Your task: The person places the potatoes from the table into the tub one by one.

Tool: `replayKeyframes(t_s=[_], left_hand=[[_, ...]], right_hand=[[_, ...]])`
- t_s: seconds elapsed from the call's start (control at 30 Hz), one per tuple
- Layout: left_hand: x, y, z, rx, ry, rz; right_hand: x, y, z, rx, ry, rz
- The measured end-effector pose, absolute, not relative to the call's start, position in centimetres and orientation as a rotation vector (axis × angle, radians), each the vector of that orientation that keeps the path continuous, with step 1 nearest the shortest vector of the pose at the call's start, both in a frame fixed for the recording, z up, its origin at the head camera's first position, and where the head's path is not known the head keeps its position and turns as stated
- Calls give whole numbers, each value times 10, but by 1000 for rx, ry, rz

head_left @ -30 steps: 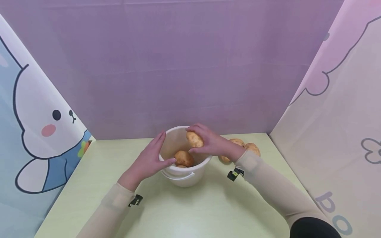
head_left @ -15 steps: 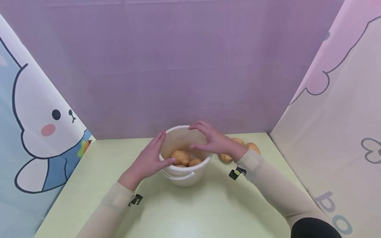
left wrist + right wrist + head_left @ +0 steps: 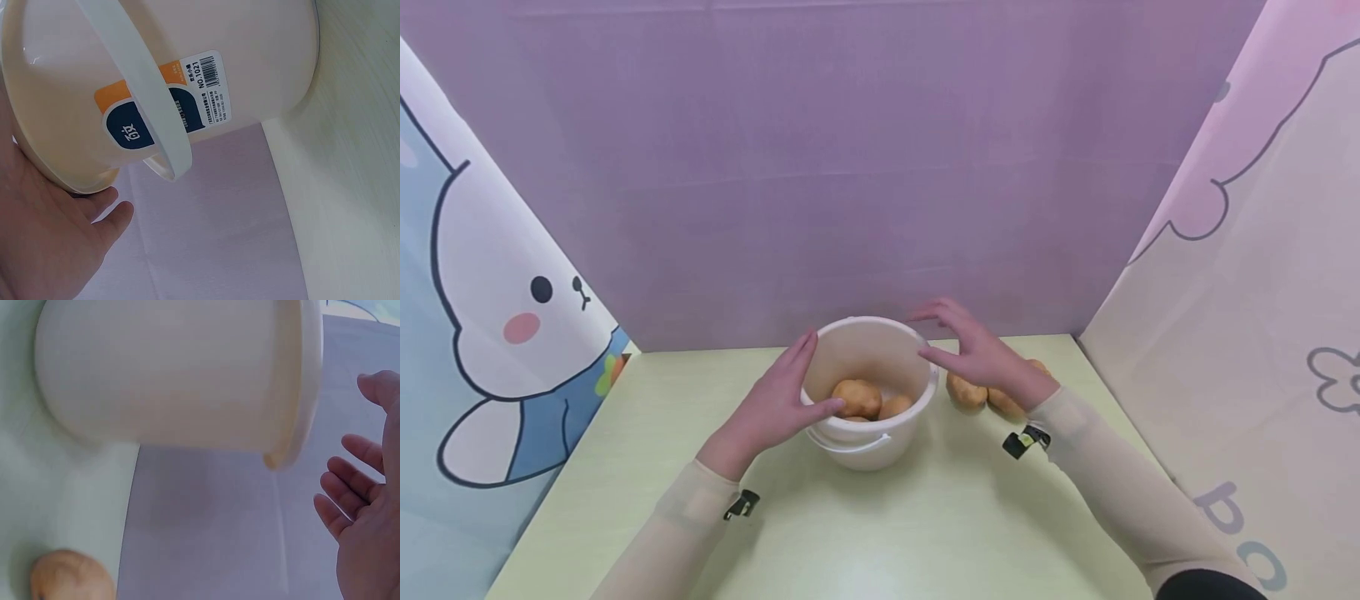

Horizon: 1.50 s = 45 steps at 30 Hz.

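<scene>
Your right hand (image 3: 981, 354) hangs with fingers spread and holding nothing, just right of the white bucket (image 3: 868, 433), while your left hand (image 3: 775, 408) lies with straight fingers against the bucket's left rim. Two potatoes (image 3: 868, 400) sit inside it and more potatoes (image 3: 977, 392) lie on the green table (image 3: 925, 533) under your right wrist. I judge your sleeve could roll those toward the nearby purple backdrop (image 3: 850, 167); open room lies toward you.

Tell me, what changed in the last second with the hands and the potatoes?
The right hand let go of a potato, which now lies in the white bucket, and drew back to the right, empty. The left hand stayed on the bucket's rim; the potatoes on the table did not move.
</scene>
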<state>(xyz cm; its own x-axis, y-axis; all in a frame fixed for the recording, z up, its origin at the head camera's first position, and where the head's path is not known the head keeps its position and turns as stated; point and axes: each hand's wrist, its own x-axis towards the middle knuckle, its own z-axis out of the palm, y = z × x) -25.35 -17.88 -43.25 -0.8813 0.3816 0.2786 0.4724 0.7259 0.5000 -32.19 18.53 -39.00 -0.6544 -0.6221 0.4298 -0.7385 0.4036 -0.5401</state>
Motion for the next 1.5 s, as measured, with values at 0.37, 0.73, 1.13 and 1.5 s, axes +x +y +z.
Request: replayKeyframes(t_s=[0.37, 0.73, 1.13, 1.5], left_hand=[[-253, -179, -431, -689, -2774, -870], [-252, -178, -431, -686, -2777, -873], [-253, -178, -431, -683, -2782, -879], [-253, -178, -431, -671, -2795, -877]], right_hand=[[-317, 229, -407, 1035, -2572, 1107], [-318, 264, -424, 903, -2589, 1106], [-324, 298, -451, 771, -2551, 1087], [-332, 330, -481, 577, -2551, 1103]])
